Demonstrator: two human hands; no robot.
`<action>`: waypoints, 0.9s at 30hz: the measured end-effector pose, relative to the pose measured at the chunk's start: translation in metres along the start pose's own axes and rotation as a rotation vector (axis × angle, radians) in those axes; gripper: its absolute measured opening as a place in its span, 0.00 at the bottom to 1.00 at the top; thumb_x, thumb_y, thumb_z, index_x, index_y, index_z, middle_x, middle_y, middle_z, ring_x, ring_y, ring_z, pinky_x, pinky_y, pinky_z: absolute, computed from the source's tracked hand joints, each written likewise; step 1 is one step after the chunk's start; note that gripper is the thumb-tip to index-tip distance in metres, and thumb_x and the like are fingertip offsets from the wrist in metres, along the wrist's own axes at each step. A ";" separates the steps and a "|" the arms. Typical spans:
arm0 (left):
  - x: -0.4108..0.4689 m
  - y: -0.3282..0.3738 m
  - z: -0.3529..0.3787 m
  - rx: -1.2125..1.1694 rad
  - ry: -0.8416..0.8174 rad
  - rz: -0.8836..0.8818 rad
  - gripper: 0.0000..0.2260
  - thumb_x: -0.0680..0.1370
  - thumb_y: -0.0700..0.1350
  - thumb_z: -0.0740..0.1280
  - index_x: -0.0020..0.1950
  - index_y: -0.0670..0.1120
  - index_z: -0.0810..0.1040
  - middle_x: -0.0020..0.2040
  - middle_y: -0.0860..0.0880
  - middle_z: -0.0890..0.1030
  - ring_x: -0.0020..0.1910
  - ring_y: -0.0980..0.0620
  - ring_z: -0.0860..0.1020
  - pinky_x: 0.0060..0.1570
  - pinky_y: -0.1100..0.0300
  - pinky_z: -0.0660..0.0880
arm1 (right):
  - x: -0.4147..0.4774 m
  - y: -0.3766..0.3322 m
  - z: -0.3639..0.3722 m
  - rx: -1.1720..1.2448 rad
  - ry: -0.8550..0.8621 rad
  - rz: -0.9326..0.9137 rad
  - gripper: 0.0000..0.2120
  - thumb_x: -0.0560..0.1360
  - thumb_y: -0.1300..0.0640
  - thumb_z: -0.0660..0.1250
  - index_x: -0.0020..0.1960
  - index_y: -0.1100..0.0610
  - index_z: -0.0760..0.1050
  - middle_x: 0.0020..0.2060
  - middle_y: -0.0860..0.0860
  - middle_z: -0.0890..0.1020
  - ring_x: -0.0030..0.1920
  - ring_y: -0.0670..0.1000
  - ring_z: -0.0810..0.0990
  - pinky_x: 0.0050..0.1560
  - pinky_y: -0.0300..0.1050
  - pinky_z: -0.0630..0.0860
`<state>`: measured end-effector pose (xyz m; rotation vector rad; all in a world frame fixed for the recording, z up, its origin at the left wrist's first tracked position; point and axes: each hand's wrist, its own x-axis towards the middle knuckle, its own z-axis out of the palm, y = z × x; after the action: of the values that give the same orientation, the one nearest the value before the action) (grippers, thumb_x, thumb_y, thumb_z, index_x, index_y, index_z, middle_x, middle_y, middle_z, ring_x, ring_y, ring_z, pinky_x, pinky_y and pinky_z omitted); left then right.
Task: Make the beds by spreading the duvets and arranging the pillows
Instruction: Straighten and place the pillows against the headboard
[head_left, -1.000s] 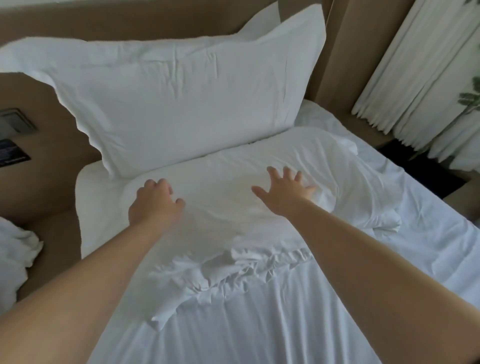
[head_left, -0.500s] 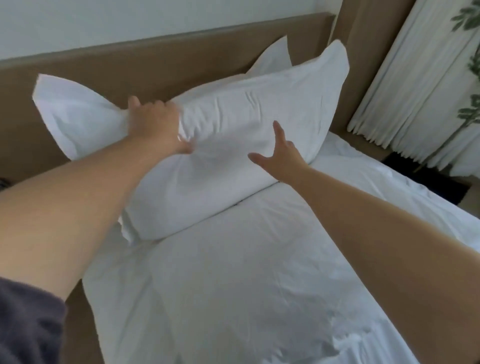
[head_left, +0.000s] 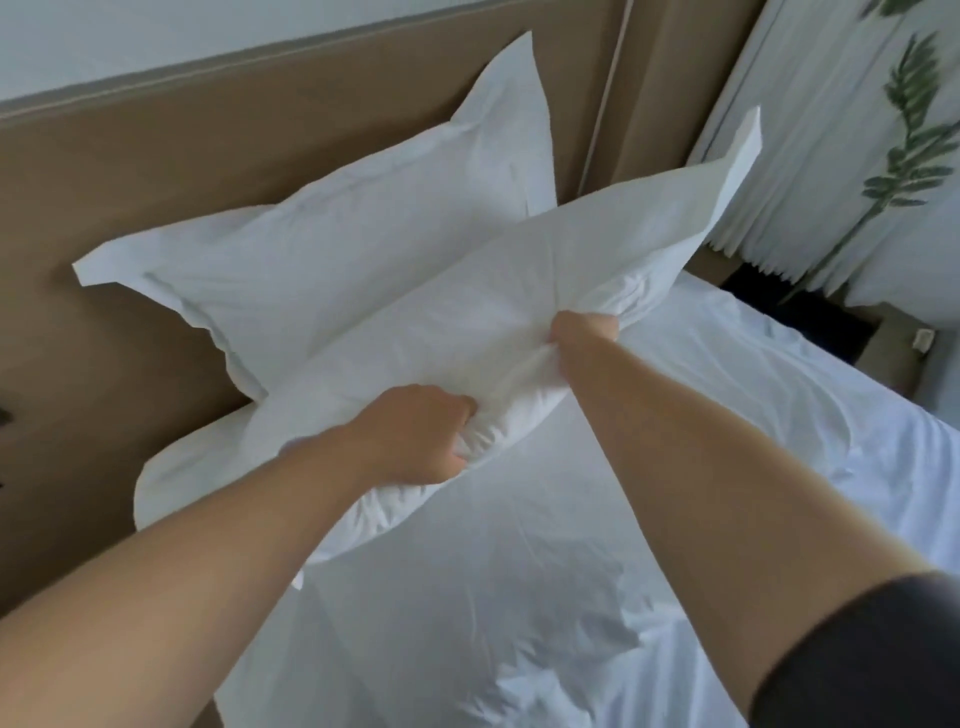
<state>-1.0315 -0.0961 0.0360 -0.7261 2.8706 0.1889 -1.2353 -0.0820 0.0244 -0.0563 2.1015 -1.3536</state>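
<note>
Two hands: both grip the front pillow (head_left: 467, 322).
Left hand (head_left: 415, 434): fingers curled into the pillow's near edge, bunching the case.
Right hand (head_left: 582, 338): clenched on a fold of the same pillow, farther along.
Pillow position: tilted over the head end of the bed (head_left: 727, 415), one corner pointing at the curtain (head_left: 831, 156).
Back pillow (head_left: 322, 249): propped upright against the brown headboard (head_left: 156, 171), just behind.

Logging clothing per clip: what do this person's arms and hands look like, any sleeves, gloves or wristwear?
The left hand and right hand are bare: no gloves, nothing on the wrists. The forearms are uncovered. A dark grey sleeve covers the right upper arm; no left sleeve shows.
</note>
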 end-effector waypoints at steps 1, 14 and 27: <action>0.002 0.007 -0.006 0.028 0.009 0.020 0.06 0.75 0.50 0.64 0.49 0.50 0.70 0.48 0.49 0.79 0.51 0.44 0.78 0.41 0.58 0.65 | 0.000 -0.003 -0.007 0.009 -0.011 -0.028 0.23 0.68 0.63 0.66 0.64 0.61 0.73 0.51 0.56 0.79 0.49 0.56 0.79 0.51 0.45 0.77; 0.018 0.192 -0.052 0.145 0.001 0.243 0.07 0.75 0.43 0.62 0.46 0.54 0.65 0.49 0.47 0.79 0.48 0.43 0.79 0.39 0.57 0.64 | 0.001 0.003 -0.187 0.156 0.120 -0.068 0.21 0.70 0.67 0.61 0.62 0.63 0.74 0.50 0.55 0.78 0.52 0.57 0.78 0.53 0.48 0.78; 0.007 0.109 -0.013 -0.012 0.371 0.034 0.23 0.71 0.57 0.58 0.58 0.44 0.75 0.56 0.41 0.75 0.53 0.38 0.76 0.48 0.48 0.74 | 0.005 0.056 -0.205 -0.550 0.270 -0.081 0.47 0.72 0.63 0.67 0.79 0.47 0.40 0.77 0.57 0.51 0.75 0.62 0.56 0.73 0.63 0.58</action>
<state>-1.0921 -0.0067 0.0559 -0.7879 3.2355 0.0817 -1.3305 0.1081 0.0316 -0.1962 2.6739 -0.8211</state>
